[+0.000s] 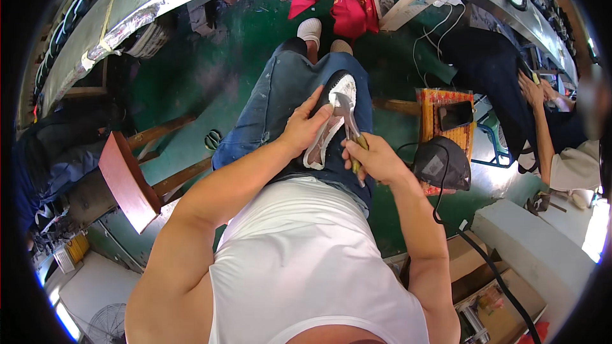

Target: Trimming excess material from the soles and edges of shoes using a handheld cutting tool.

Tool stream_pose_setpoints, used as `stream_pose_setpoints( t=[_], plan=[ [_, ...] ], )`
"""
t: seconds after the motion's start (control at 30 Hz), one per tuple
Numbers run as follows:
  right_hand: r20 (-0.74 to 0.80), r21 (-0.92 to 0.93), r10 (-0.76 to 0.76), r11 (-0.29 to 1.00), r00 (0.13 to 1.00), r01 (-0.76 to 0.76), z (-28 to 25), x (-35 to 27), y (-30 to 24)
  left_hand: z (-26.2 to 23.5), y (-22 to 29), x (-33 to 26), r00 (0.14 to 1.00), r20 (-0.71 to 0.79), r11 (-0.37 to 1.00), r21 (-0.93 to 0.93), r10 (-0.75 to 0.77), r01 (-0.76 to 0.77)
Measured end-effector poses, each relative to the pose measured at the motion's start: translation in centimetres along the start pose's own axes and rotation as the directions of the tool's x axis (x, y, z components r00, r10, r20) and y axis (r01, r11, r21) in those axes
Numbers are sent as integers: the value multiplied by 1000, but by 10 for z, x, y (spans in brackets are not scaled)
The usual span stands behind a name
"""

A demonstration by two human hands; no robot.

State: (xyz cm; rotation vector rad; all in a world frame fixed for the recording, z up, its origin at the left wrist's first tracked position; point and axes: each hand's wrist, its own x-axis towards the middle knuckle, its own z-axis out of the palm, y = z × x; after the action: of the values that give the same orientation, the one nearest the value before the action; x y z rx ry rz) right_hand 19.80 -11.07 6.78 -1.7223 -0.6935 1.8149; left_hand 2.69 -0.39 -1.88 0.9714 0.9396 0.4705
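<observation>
- Head view looks down at a seated person in jeans, with a black-and-white shoe (331,121) lying across the lap, sole side up, near the right knee.
- Left hand (305,129) is closed around the shoe's side, thumb along the upper, pinning it to the thigh.
- Right hand (376,159) is wrapped around the handles of metal pliers (347,121), whose tip sits at the shoe's toe end (whether it is actually biting the edge is too small to tell).
- Risk, as I judge it: the pliers' tip lies just beside the left fingers, so a slip off the edge could nip them, or the shoe could twist off the lap.
- Containers: a woven yellow-red basket (446,99) stands on the green floor to the right, with a dark phone-like slab on top; cardboard boxes (491,306) sit at lower right, contents unclear.
</observation>
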Motion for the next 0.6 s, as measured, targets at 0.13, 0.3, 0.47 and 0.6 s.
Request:
stream_pose_setpoints(
  t=[0.13, 0.3, 0.47, 0.6],
  plan=[
    [-42, 331, -13, 943, 999, 26, 25, 11, 29, -2, -6, 3, 989, 3, 970, 195, 146, -144],
    [252, 660, -25, 735, 967, -153, -7, 19, 50, -9, -5, 10, 999, 2, 957, 287, 43, -42],
    [352, 319, 64, 930, 934, -184, -43, 1, 22, 12, 42, -7, 995, 14, 966, 241, -100, 93],
    [39, -31, 28, 999, 999, -26, -45, -15, -17, 14, 35, -4, 995, -56, 921, 378, -78, 93]
  ],
)
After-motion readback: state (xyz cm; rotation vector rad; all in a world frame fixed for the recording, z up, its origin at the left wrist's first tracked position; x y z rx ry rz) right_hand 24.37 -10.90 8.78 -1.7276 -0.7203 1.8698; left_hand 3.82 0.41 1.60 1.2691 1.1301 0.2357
